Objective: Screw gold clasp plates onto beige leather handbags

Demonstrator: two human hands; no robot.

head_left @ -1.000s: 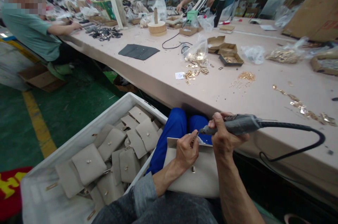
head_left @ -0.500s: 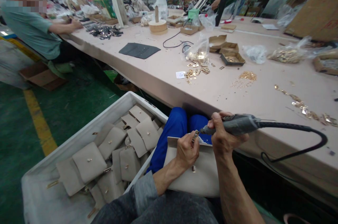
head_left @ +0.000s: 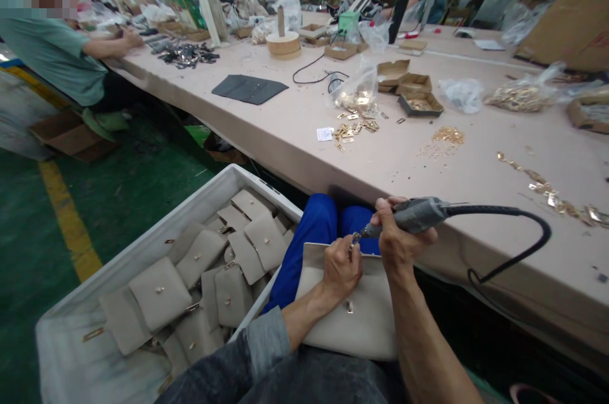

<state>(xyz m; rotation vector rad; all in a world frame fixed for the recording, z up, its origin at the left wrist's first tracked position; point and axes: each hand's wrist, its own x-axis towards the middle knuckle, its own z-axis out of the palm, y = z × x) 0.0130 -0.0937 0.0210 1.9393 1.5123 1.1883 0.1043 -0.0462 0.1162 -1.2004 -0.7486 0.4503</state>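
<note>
On my lap lies a beige bag flap piece (head_left: 328, 321) with a small metal clasp (head_left: 349, 307) on its face. My left hand (head_left: 341, 267) is closed at its upper edge, pinching a small metal fitting (head_left: 353, 240). In my right hand (head_left: 402, 236) is a grey corded electric screwdriver (head_left: 419, 215), its tip pointing down and left at the fitting. Whether the tip touches the fitting is too small to be sure. Beside my left leg, a white plastic bin (head_left: 162, 226) holds several similar beige pieces (head_left: 162, 293) with metal fittings.
Ahead runs a long covered table (head_left: 295, 137). Gold rectangular fittings (head_left: 354, 128), a heap of tiny gold parts (head_left: 448, 135), small cardboard boxes (head_left: 421, 103) and a dark flat sheet (head_left: 250, 89) lie on it. A co-worker (head_left: 52, 49) sits at the left; the screwdriver's cord (head_left: 523, 217) loops to the right.
My right hand has brought the screwdriver left and slightly up, its tip now at the fitting. My left hand has shifted slightly right. The view has moved a little.
</note>
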